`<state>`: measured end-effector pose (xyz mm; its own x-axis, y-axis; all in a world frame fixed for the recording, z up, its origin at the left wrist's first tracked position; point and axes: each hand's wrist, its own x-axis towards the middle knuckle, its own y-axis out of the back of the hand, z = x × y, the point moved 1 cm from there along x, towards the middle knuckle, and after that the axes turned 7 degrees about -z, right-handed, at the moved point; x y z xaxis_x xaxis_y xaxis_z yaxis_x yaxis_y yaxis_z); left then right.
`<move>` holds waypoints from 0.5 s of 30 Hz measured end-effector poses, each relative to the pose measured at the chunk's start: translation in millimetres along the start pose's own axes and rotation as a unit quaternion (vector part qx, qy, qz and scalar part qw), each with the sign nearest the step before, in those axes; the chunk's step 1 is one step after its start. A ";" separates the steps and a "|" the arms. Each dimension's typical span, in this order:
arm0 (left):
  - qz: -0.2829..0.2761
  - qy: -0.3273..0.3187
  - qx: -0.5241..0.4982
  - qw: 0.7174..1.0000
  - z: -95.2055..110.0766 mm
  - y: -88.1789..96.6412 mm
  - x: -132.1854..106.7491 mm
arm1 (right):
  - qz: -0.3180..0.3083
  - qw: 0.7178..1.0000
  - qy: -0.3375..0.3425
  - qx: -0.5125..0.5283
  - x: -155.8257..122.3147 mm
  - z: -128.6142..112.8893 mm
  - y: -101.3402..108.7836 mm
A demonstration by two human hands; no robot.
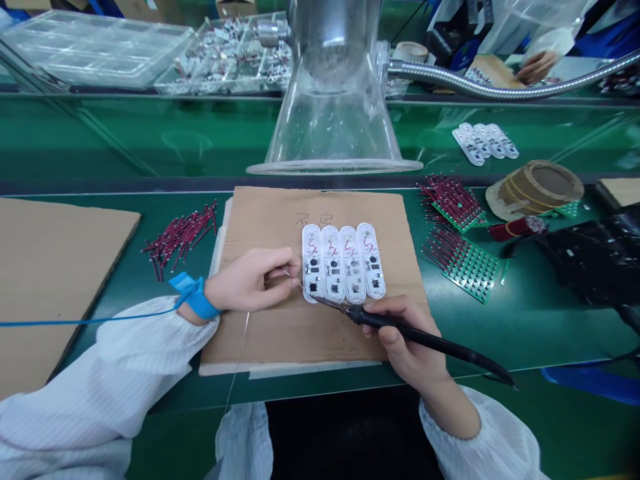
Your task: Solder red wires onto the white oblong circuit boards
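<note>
My left hand [250,280] pinches a thin solder wire [289,273], its tip reaching toward the lower end of the leftmost of several clear plastic LED-style boards [311,263]. These boards lie side by side on a brown cardboard sheet [260,340]. My right hand [405,337] grips a black soldering iron [400,328], whose fine tip [317,299] meets the same board's lower corner. A blue antistatic wrist strap [196,295] circles my left wrist, and its cord trails off to the left.
A clear plastic fume hood [333,127] with a flexible metal hose [480,87] stands behind the cardboard. Red-wired green circuit boards [463,263] and a loose bundle of red wires [181,237] lie on either side. Further back are parts trays [225,60], and a co-worker's hand [536,67] shows at top right.
</note>
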<state>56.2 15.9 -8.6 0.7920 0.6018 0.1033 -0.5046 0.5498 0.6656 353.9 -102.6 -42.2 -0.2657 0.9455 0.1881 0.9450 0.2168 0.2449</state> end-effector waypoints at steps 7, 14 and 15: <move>-0.010 0.011 -0.004 1.000 0.3 -1.0 0.5 | -0.002 1.000 -0.005 -0.001 -0.6 2.1 -0.2; 0.061 0.047 -0.007 0.997 -12.2 0.2 -1.8 | 0.126 0.990 0.042 0.048 4.8 -4.5 -4.8; 0.073 0.052 -0.004 0.996 -15.1 -0.2 -1.6 | 0.135 0.989 0.050 0.044 5.1 -4.3 -5.4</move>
<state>49.8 23.6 -20.1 0.6705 0.7320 0.1206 -0.6140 0.4564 0.6439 346.6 -100.0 -38.5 -0.0152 0.9438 0.3301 0.9959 -0.0152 0.0892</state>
